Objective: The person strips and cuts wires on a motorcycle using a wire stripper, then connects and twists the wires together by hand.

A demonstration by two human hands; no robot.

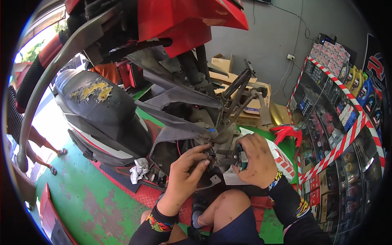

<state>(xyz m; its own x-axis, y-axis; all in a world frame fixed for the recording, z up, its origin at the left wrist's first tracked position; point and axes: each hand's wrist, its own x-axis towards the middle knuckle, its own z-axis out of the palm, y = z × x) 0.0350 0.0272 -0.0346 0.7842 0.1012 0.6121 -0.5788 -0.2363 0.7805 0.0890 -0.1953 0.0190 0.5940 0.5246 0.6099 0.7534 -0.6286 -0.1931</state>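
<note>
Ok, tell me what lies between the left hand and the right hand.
In the head view, the front end of the pliers, held in the right hand, points across that gap toward the left hand.

Motorcycle (175,101) left of display case (335,152)

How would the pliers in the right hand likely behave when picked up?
The pliers would probably feel stiff and fairly heavy for their size, as the slim jaws look like dark solid metal. Held loosely, they might swing at the hinge, since the two halves seem to pivot. The teal grip, partly hidden by the right hand, may make them less slippery.
</note>
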